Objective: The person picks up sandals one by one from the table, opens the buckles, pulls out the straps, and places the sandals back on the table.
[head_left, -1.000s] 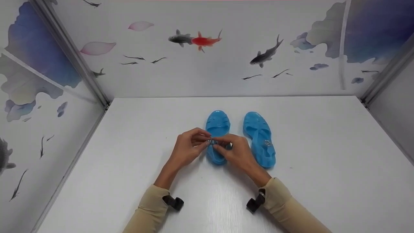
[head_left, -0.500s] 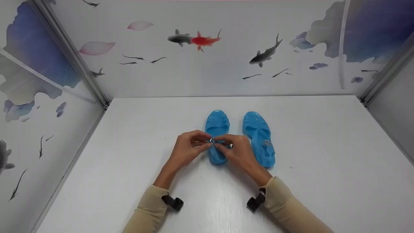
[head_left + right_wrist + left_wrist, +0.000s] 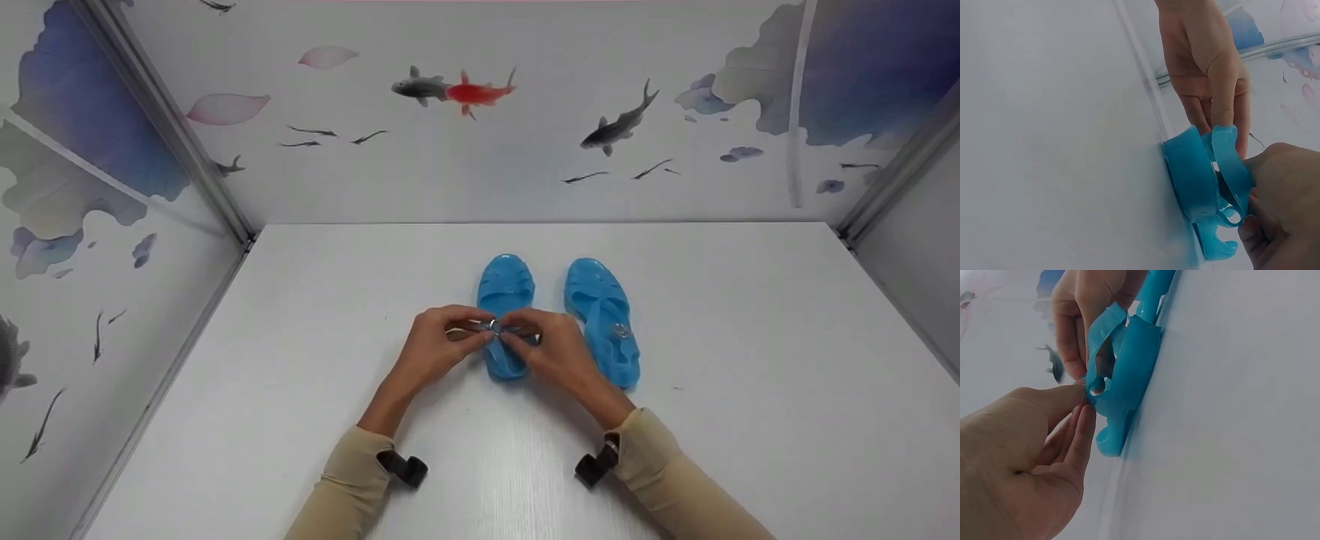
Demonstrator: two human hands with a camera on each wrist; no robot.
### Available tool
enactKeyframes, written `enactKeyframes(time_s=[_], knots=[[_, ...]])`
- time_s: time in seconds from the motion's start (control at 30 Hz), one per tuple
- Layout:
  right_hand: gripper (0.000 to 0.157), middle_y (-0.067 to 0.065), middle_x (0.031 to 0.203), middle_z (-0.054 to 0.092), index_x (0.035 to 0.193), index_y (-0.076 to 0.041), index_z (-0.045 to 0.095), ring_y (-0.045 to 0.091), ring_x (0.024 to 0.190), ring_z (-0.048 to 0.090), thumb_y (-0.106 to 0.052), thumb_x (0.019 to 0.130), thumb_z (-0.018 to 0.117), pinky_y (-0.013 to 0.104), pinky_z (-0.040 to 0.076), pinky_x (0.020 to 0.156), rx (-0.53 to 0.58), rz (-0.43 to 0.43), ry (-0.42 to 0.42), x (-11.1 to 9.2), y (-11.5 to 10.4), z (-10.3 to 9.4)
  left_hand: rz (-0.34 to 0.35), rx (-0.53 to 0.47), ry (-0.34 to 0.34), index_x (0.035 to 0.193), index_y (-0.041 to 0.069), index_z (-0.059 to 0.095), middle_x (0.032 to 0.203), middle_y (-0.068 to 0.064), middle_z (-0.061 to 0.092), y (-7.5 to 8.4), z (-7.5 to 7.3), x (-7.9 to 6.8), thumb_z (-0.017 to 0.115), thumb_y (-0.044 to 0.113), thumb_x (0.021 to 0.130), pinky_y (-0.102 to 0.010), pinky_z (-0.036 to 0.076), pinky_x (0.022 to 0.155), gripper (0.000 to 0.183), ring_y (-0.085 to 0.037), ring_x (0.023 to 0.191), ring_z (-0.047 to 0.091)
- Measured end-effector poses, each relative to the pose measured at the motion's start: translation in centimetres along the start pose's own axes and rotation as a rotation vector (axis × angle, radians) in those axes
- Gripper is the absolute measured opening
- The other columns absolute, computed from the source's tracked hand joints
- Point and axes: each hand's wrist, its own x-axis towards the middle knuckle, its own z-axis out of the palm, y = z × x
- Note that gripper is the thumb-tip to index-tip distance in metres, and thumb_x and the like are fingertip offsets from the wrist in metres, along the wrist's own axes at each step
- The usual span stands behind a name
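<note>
**Blue sandal (image 3: 505, 276) pinched at its buckle (image 3: 493, 326)**

The sandal lies on the white table (image 3: 300, 450), toe to twelve o'clock. My left hand (image 3: 439, 341) comes in from eight o'clock and my right hand (image 3: 553, 343) from four; on each I have thumb and fingertips narrowed in a pinch on the strap (image 3: 1096, 354) by the buckle. Exactly which part each one grips, I cannot tell. Between them they cover the middle of the shoe.

At three o'clock, well within reach, sits the second sandal (image 3: 596, 289), toe to eleven, a clasp (image 3: 620, 331) on its outer side; my right wrist crosses near its heel. Beige sleeves (image 3: 349, 476) and small black cameras (image 3: 409, 471) lie at seven and five. A wall (image 3: 487, 165) painted with fish stands at twelve.
</note>
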Motion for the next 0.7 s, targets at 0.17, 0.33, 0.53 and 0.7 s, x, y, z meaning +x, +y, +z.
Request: enactKeyframes(time_s=[0.17,0.33,0.53,0.7], knots=[[0.021,0.005,0.111,0.078,0.118,-0.012,0.081,0.02,0.1,0.081,-0.013,0.097,0.082,0.039,0.068,0.09,-0.023,-0.003,0.0,0.14,-0.04,-0.39,-0.014,-0.009,0.002,0.129,0.014,0.079,0.128,-0.004,0.078,-0.11,-0.03,0.05,0.081,0.021,0.099,-0.034,0.063,0.101,0.03,-0.02,0.114,0.078],[0.022,0.006,0.112,0.079,0.119,-0.011,0.079,0.02,0.099,0.082,-0.012,0.097,0.083,0.04,0.068,0.09,-0.033,-0.006,-0.024,0.18,-0.17,-0.59,-0.028,-0.025,-0.007,0.129,0.012,0.078,0.128,-0.007,0.078,-0.08,0.05,0.08,0.081,0.019,0.099,-0.033,0.063,0.1,0.031,-0.021,0.115,0.078],[0.022,0.007,0.113,0.079,0.12,-0.009,0.077,0.019,0.1,0.082,-0.017,0.1,0.08,0.039,0.068,0.091,0.023,0.019,-0.067,0.27,-0.01,-0.58,-0.036,-0.024,-0.029,0.129,0.012,0.076,0.128,-0.005,0.077,0.05,0.17,0.11,0.08,0.017,0.1,-0.03,0.062,0.1,0.029,-0.017,0.114,0.078],[0.017,0.006,0.107,0.076,0.112,-0.009,0.074,0.018,0.098,0.081,-0.02,0.1,0.08,0.035,0.068,0.087,0.047,0.011,-0.063,0.38,0.18,-0.47,0.001,-0.012,-0.047,0.13,0.013,0.075,0.129,-0.004,0.076,0.1,0.3,0.14,0.078,0.014,0.101,-0.03,0.062,0.101,0.029,-0.017,0.115,0.077]])
